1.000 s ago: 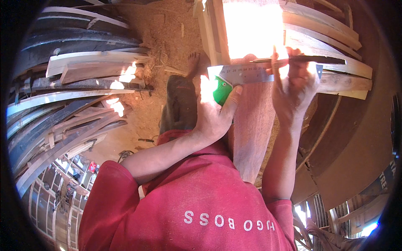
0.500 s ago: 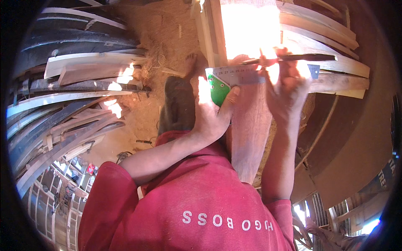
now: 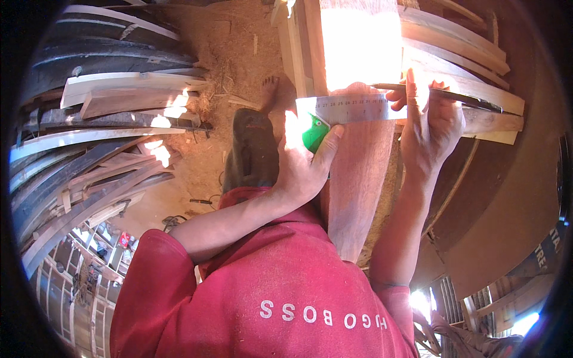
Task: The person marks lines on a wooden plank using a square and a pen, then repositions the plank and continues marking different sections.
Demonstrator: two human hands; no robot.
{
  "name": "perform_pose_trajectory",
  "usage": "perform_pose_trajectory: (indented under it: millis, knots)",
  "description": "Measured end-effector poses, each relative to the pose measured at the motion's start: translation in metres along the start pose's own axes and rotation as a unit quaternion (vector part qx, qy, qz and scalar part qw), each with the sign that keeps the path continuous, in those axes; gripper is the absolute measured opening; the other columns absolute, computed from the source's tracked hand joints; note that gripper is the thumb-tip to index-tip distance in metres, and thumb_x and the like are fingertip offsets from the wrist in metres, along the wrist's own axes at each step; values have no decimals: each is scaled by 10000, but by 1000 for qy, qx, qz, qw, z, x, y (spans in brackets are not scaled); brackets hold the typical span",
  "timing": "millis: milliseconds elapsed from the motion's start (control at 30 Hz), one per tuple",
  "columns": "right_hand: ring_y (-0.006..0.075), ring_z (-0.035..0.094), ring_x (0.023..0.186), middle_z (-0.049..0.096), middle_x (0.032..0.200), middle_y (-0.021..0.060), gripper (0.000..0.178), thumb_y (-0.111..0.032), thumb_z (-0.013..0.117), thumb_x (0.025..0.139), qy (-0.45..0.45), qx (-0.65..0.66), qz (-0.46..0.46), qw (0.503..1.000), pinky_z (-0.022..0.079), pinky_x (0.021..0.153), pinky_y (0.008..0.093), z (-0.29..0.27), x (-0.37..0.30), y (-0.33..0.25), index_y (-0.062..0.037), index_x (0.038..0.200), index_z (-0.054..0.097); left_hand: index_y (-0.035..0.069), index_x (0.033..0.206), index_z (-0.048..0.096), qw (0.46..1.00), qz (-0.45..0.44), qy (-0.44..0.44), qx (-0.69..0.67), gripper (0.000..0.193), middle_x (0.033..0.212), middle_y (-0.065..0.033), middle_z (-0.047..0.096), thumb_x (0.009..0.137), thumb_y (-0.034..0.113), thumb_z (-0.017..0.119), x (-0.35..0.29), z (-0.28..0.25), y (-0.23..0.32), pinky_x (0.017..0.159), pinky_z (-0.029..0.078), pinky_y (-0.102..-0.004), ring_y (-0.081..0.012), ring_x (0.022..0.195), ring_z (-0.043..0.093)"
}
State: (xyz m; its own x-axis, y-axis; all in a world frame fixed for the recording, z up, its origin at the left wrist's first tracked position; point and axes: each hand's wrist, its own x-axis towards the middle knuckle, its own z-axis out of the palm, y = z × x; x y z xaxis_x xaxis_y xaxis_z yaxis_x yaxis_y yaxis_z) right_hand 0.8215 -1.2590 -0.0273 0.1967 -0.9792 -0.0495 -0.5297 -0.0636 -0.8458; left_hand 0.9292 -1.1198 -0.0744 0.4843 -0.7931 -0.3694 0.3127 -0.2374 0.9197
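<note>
My left hand (image 3: 304, 158) is closed on the green stock of a try square (image 3: 313, 136), thumb on the near side. The square's metal ruled blade (image 3: 358, 108) lies across a reddish-brown wooden board (image 3: 356, 173), which runs lengthwise away from me. A dark, slim pencil-like stick (image 3: 465, 98) is pinched in my right hand (image 3: 433, 122), just beyond the board's right edge. Its thin tip points left, over the board and close to the blade's far edge. Strong sunlight washes out the far part of the board.
Stacked planks (image 3: 113, 95) fill the left side, and more boards (image 3: 459, 48) lie at the upper right. Brown sheet material (image 3: 501, 203) leans at the right. Sawdust covers the floor (image 3: 236, 48), where a bare foot (image 3: 270, 89) shows. A cable (image 3: 174, 222) lies at the left.
My right hand has moved right with the pencil-like stick, uncovering more of the blade. My left hand stays on the square.
</note>
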Motion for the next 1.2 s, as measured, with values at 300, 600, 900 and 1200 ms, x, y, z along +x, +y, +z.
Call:
perform_pose_trajectory:
  millis: [300, 600, 900, 1200]
  knots:
    - [151, 604, 718, 706, 747, -3, 222, -91, 750, 928, 46, -79, -12, 996, 466, 766, 316, 3, 0, -1, -76, 712, 701, -71, 1193, 547, 999, 29, -19, 31, 325, 917, -74, 657, 1015, 148, 708, 6, -3, 1, 691, 520, -309, -145, 812, 631]
    - [145, 661, 729, 742, 748, 53, 112, -103, 742, 964, 51, -124, -90, 987, 514, 791, 308, 0, -1, 16, -41, 883, 696, -59, 1116, 627, 983, 104, -31, 149, 217, 977, -103, 640, 972, 60, 738, 10, -7, -4, 791, 516, -336, -190, 913, 616]
    - [128, 644, 730, 741, 743, 43, 117, -73, 764, 936, 44, -12, -25, 999, 508, 795, 296, 6, -4, 6, -19, 973, 668, -64, 1164, 618, 991, 82, -24, 105, 236, 1034, -107, 654, 974, 29, 722, 9, -6, -8, 800, 525, -336, -196, 904, 627]
    - [140, 648, 699, 724, 788, 59, 135, -60, 787, 901, 19, -43, -63, 997, 496, 677, 288, 9, -7, 16, -29, 963, 671, -58, 1222, 587, 991, 73, -34, 110, 306, 1075, -102, 649, 988, 80, 728, 9, -6, -8, 818, 526, -334, -197, 944, 633]
